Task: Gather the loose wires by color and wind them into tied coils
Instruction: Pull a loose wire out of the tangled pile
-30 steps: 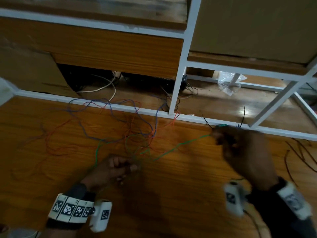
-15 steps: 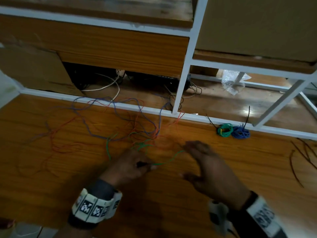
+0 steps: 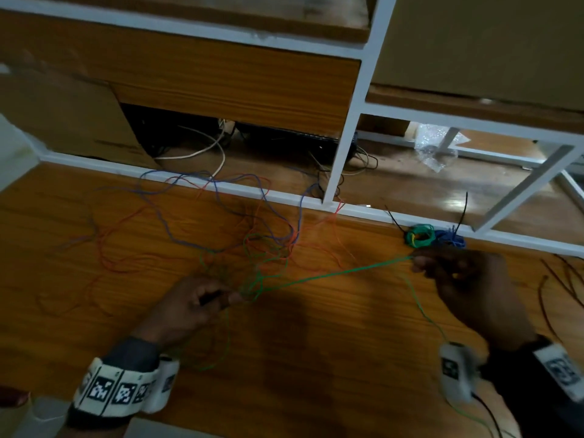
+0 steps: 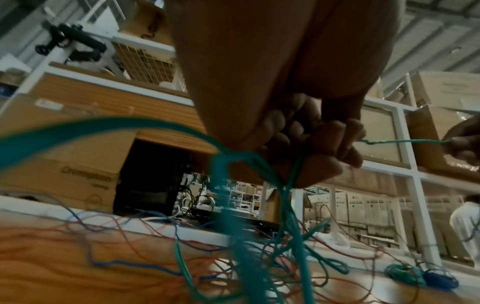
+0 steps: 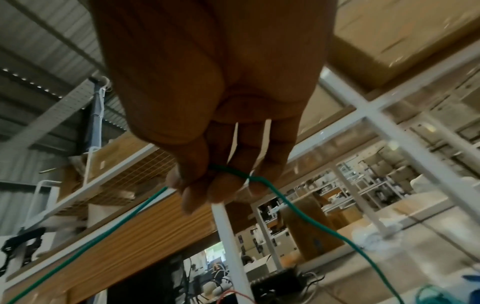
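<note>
Since half a second earlier, swung right hand (image 3: 467,279) rightward, pinching green wire (image 3: 331,275); stretched leftward to left hand (image 3: 192,306), clenched round it.

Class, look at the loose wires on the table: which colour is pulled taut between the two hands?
The green wire: the left hand and right hand stretch it straight, while the blue wires and red wires lie slack.

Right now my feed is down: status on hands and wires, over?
Left hand grips green wire bunch. Right hand pinches one green strand taut. Red and blue wires tangled behind.
</note>
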Motion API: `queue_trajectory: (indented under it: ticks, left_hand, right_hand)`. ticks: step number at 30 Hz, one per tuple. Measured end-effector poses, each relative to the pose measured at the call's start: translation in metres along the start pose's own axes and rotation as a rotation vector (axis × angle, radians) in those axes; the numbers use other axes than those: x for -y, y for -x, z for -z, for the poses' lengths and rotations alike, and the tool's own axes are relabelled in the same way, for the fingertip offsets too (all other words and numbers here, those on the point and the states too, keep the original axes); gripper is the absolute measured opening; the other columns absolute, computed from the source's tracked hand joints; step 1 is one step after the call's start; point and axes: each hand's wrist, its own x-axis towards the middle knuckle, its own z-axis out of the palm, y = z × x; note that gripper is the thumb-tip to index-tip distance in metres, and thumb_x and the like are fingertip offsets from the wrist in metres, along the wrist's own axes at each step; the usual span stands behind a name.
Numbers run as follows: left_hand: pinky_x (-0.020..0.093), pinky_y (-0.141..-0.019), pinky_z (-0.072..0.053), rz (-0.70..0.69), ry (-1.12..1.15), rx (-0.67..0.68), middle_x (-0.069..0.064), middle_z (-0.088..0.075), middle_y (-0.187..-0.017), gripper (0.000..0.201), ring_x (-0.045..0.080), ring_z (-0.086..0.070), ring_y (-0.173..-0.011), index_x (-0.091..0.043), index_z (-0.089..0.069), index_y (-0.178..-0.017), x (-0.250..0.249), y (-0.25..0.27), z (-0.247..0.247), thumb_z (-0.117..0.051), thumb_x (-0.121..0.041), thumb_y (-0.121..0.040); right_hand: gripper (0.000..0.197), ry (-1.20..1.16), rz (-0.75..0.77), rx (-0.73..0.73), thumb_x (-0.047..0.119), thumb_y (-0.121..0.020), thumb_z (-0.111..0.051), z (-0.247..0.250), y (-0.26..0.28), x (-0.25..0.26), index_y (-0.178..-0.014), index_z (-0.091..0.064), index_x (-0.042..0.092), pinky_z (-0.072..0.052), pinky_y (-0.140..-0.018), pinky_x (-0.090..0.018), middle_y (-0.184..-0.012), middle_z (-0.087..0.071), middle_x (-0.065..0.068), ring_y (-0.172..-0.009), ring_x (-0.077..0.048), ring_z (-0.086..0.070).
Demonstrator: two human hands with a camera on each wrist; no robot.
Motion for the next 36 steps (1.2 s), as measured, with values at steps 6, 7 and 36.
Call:
queue_trajectory:
  ticks: [6, 7, 36]
  left_hand:
    - [0.013, -0.050, -0.034, -0.046, -0.144, 0.008, -0.019, -0.061, -0.059, 0.022, 0.000, -0.054, -0.054, -0.033, -0.067, -0.068, -0.014, -0.010, -0.013, -0.070, -0.035, -0.090]
    - [0.012, -0.050, -0.035, -0.104, -0.163, 0.035, -0.021, -0.060, -0.059, 0.023, -0.001, -0.054, -0.054, -0.029, -0.067, -0.070, -0.022, -0.012, -0.021, -0.067, -0.041, -0.089]
    - [0.040, -0.076, -0.057, -0.352, -0.618, -0.042, -0.010, -0.074, -0.086, 0.031, 0.018, -0.072, -0.080, -0.031, -0.076, -0.090, 0.011, -0.028, -0.022, -0.049, -0.035, -0.074]
  right_hand:
    - [0.073, 0.460, -0.034, 0.287, 0.044, -0.086, -0.072, -0.043, 0.019, -0.006, -0.151, -0.048, 0.019, -0.046, -0.111, -0.051, -0.158, -0.042, -0.016, -0.143, -0.036, -0.043]
    - [0.088, 0.435, 0.042, 0.299, 0.054, -0.085, -0.068, -0.056, 0.022, 0.004, -0.158, -0.038, 0.015, -0.033, -0.119, -0.052, -0.166, -0.030, -0.016, -0.152, -0.038, -0.027]
    - [0.087, 0.399, 0.027, 0.347, 0.041, -0.075, -0.089, -0.058, 0.012, 0.045, -0.151, -0.049, 0.025, -0.048, -0.106, -0.047, -0.145, -0.059, -0.002, -0.134, -0.029, -0.050]
